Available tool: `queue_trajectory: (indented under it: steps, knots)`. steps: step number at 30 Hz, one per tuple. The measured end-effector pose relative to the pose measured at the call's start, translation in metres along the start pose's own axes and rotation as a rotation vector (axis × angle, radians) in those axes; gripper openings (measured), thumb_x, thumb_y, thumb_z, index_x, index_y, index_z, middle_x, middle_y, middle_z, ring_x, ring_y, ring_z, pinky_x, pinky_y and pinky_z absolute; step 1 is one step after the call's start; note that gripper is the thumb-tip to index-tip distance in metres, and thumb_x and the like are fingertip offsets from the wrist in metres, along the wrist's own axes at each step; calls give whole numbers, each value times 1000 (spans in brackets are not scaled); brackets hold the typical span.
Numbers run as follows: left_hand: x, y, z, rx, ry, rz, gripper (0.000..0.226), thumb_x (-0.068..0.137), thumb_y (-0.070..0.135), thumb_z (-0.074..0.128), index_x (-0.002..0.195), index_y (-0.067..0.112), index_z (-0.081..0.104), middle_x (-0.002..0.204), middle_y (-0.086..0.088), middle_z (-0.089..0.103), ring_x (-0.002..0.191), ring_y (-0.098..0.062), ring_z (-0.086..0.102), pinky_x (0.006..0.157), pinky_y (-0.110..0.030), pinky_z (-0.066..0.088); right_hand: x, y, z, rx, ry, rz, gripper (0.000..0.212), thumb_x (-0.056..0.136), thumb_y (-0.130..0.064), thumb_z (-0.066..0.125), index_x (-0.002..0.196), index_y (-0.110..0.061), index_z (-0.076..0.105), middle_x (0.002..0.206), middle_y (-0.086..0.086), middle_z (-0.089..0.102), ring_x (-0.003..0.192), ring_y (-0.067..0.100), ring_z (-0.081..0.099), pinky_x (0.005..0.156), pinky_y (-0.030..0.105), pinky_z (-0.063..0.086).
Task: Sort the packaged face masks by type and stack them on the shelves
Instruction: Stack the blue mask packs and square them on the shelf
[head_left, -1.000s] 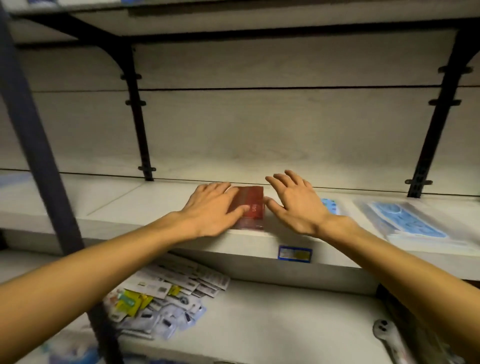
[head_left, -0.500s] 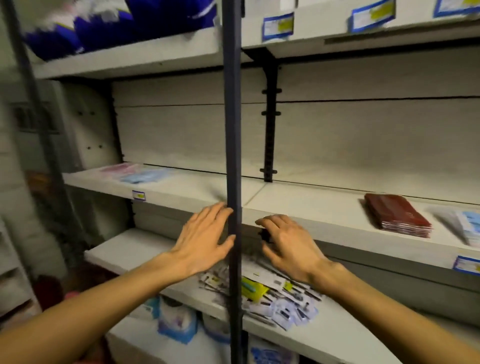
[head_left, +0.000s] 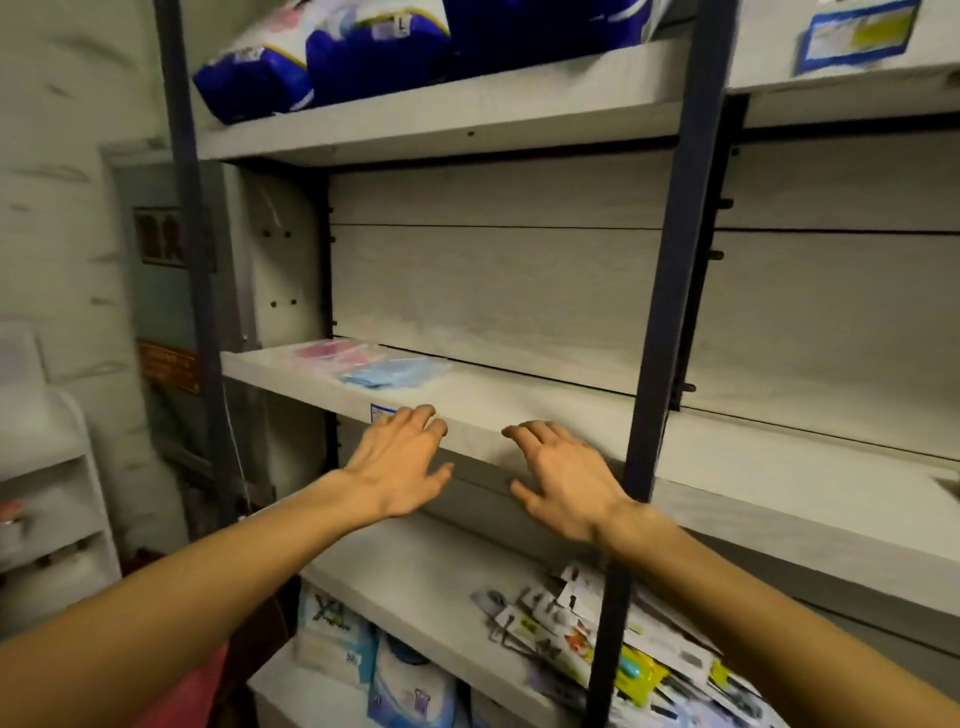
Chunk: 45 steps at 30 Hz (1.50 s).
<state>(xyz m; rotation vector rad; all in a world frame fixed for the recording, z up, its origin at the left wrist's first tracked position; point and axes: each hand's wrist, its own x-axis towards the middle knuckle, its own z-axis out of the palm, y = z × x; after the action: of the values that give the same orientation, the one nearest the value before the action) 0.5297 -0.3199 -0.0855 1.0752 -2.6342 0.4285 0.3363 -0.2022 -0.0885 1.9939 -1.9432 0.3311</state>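
Observation:
A pink mask packet (head_left: 332, 351) and a blue mask packet (head_left: 395, 372) lie side by side at the left end of the middle shelf (head_left: 519, 410). My left hand (head_left: 402, 462) hovers at the shelf's front edge, just below and right of the blue packet, fingers spread and holding nothing. To its right, my right hand (head_left: 563, 478) is also empty with its fingers apart, in front of the shelf edge and left of a dark upright post (head_left: 670, 291).
Blue and white bulk packs (head_left: 322, 57) fill the top shelf. A pile of small carded packets (head_left: 597, 639) lies on the lower shelf, with tissue packs (head_left: 337, 639) beneath. A second dark post (head_left: 187, 218) stands at the left. A white cabinet (head_left: 47, 493) is at far left.
Both hands left the red packet stack and swung left along the shelf with the view. The red stack is out of view; the pink and blue packets are now close ahead.

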Motion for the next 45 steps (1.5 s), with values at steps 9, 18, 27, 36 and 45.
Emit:
queue_trajectory:
  steps: [9,18,27,36,45]
  knots:
    - [110,-127,21,-36,-34,-113,57,98,48,51,144,15,42,145,-9,54,127,-31,53,99,-41,44,168,16,39,366,-153,315,46,96,-42,56,136,-19,57,126,6,69,115,27,63,96,36,50]
    - [194,-203,74,-141,-53,-215,49,100,53,45,135,20,54,133,-5,59,115,-25,59,96,-41,51,267,16,68,1415,-328,809,54,93,-31,66,133,0,47,125,22,59,87,31,74,67,39,63]
    - [238,-254,112,-448,-33,-185,35,99,50,52,100,22,72,94,-2,73,88,-24,69,83,-40,58,333,15,96,1684,-539,986,70,91,-52,55,122,10,59,99,19,72,68,23,70,49,24,54]
    - [262,-295,124,-1039,-212,-90,12,100,12,60,100,9,71,83,-7,78,74,-23,76,73,-44,64,376,-13,120,1095,-416,970,46,76,-55,79,99,-15,77,64,0,58,46,9,44,45,21,35]
    - [294,-310,139,-1135,-440,-17,12,101,7,54,103,4,66,79,-12,78,53,-17,68,46,-25,54,388,-39,110,1024,-174,984,56,80,-29,82,127,-10,59,121,13,67,104,28,66,78,38,61]
